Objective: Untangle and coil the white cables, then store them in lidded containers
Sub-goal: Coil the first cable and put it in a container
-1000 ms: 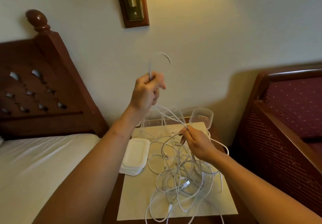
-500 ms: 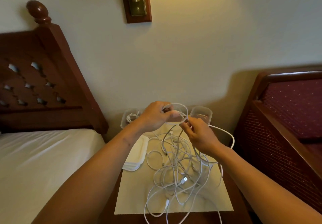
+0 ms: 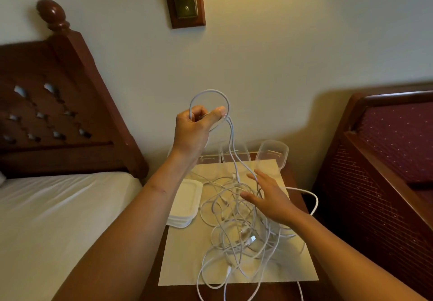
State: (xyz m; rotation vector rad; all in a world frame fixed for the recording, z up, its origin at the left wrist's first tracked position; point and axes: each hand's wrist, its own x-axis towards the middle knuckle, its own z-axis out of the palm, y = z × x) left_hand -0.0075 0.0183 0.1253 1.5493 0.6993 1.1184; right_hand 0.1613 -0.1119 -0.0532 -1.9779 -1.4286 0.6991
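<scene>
Your left hand (image 3: 194, 132) is raised above the far edge of the cream mat (image 3: 182, 265), fingers and thumb curled round a white cable loop (image 3: 210, 92) that arcs up over the fist. Its tail drops to the cable tangle (image 3: 241, 225) lying mid-mat. Your right hand (image 3: 269, 197) hangs flat over that tangle, fingers spread and loose, gripping nothing. Can't tell if it's touching. Clear containers (image 3: 273, 152) sit at the mat's far edge, and the stacked lids (image 3: 185, 202) at its left.

White cables (image 3: 236, 225) on a cream mat (image 3: 187, 258); maroon dotted upholstery (image 3: 398, 141); white sheet (image 3: 58, 211).
</scene>
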